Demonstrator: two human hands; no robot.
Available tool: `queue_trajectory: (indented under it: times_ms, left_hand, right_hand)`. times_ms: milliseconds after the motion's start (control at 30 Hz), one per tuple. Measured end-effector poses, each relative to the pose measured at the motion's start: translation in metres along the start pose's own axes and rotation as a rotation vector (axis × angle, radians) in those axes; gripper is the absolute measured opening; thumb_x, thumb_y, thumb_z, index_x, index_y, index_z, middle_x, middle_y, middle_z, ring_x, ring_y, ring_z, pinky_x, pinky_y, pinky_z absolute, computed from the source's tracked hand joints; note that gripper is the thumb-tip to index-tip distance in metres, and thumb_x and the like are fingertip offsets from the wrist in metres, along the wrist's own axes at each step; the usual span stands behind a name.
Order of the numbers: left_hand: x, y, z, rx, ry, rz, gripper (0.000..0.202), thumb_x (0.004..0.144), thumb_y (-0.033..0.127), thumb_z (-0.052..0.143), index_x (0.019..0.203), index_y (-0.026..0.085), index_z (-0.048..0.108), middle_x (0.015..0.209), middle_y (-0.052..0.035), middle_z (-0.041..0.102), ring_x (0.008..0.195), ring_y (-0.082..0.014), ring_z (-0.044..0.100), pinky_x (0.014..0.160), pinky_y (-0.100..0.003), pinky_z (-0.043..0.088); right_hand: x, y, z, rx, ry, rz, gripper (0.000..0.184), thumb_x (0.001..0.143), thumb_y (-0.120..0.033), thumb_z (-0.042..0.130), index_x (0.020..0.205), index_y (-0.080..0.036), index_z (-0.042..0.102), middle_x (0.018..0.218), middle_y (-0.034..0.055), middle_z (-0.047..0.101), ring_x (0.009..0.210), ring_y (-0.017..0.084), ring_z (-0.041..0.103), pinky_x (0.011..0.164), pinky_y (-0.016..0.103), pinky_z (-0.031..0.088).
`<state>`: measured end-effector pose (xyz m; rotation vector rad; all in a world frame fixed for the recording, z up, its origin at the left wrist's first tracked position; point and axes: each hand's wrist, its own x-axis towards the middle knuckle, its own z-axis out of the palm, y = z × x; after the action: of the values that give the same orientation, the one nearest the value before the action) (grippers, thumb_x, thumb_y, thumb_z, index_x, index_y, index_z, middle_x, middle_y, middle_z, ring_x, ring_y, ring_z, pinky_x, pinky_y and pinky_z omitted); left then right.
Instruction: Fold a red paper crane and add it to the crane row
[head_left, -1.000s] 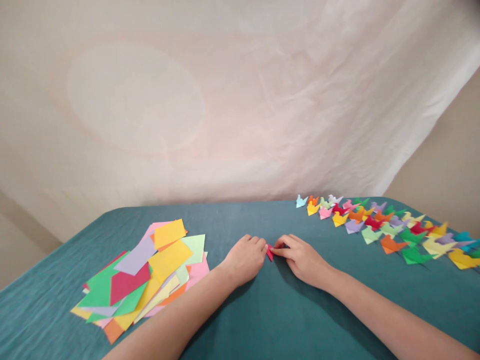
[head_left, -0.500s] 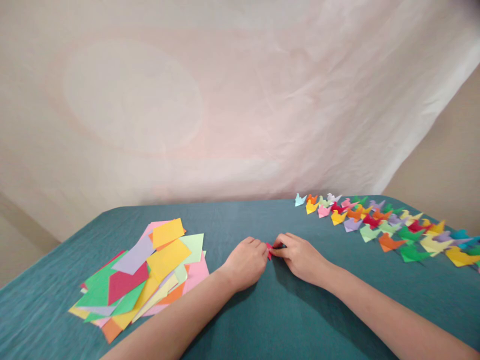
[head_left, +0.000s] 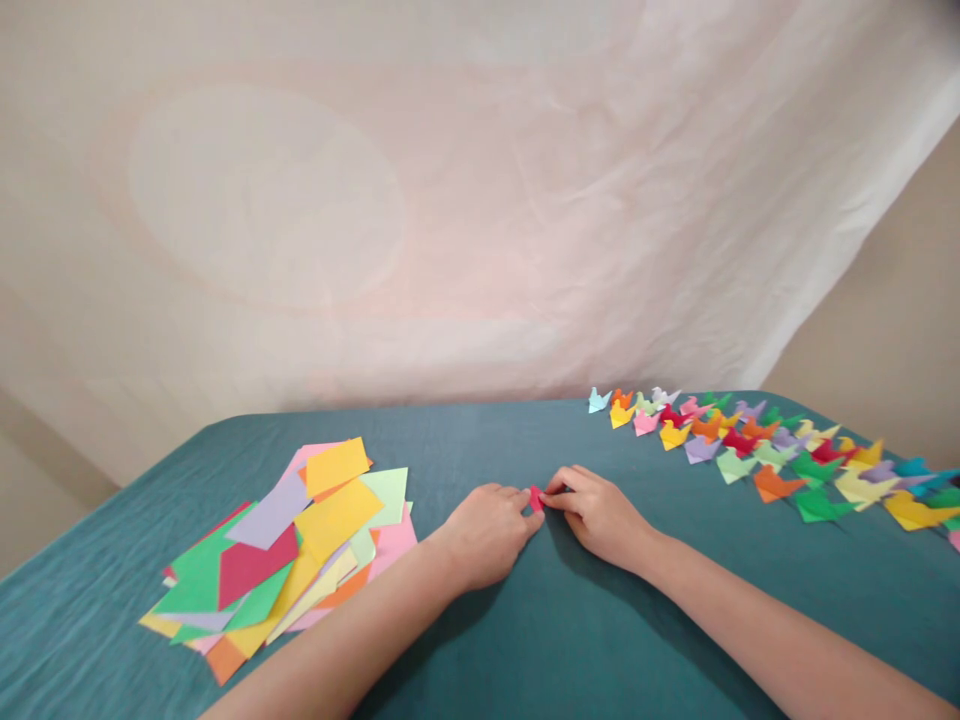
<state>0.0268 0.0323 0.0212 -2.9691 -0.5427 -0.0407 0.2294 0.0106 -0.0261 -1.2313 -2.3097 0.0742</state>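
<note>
A small folded piece of red paper (head_left: 535, 498) sits on the teal tablecloth (head_left: 570, 640) between my two hands. My left hand (head_left: 487, 533) rests knuckles-up with its fingers curled, the fingertips pinching the paper's left side. Pinching the paper's right side are the fingertips of my right hand (head_left: 600, 515), which also lies low on the cloth. Most of the paper is hidden by my fingers.
A loose pile of coloured paper squares (head_left: 281, 545) lies at the left. Rows of several small folded paper figures (head_left: 780, 455) in many colours run along the right side. A pale wrinkled sheet (head_left: 450, 200) hangs behind the table's far edge.
My hands stayed almost in place around the red paper. The left hand's fingers slid slightly forward and right on it.
</note>
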Motion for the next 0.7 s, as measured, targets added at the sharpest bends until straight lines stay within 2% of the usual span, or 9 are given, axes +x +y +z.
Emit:
queue_trajectory:
  times_ms: [167,300,500,700]
  left_hand:
    - [0.0,-0.002,-0.002,-0.019,-0.02,-0.007,0.033,0.081,0.016,0.048,0.113,0.016,0.054,0.113,-0.012,0.059,0.103,-0.0247,0.057,0.088,-0.038,0.046]
    - [0.0,-0.003,-0.001,-0.031,-0.023,-0.001,0.033,0.079,0.016,0.05,0.111,0.017,0.055,0.111,-0.0109,0.061,0.102,-0.0245,0.057,0.088,-0.037,0.045]
    - [0.005,-0.001,0.005,-0.011,0.0,-0.032,0.034,0.082,0.012,0.045,0.115,0.01,0.053,0.106,-0.0124,0.063,0.099,-0.0231,0.058,0.086,-0.035,0.045]
    - [0.01,-0.002,0.011,0.026,-0.001,-0.053,0.022,0.083,0.011,0.046,0.099,0.011,0.061,0.096,-0.0104,0.066,0.09,-0.0234,0.059,0.078,-0.035,0.047]
  right_hand:
    - [0.0,-0.003,-0.001,-0.054,-0.022,-0.009,0.035,0.078,0.001,0.044,0.093,-0.019,0.069,0.088,0.006,0.06,0.087,0.018,0.053,0.077,0.031,0.045]
    - [-0.002,0.0,0.002,-0.049,0.008,0.001,0.038,0.077,0.0,0.044,0.099,-0.019,0.067,0.091,0.0069,0.059,0.088,0.019,0.052,0.078,0.032,0.046]
    - [-0.003,0.005,0.005,-0.042,0.061,0.007,0.039,0.077,0.0,0.043,0.101,-0.019,0.067,0.095,0.0077,0.06,0.088,0.019,0.053,0.078,0.033,0.047]
    - [-0.004,0.008,0.006,-0.071,0.079,0.014,0.035,0.078,-0.001,0.044,0.094,-0.018,0.07,0.092,0.0068,0.062,0.086,0.019,0.054,0.077,0.033,0.047]
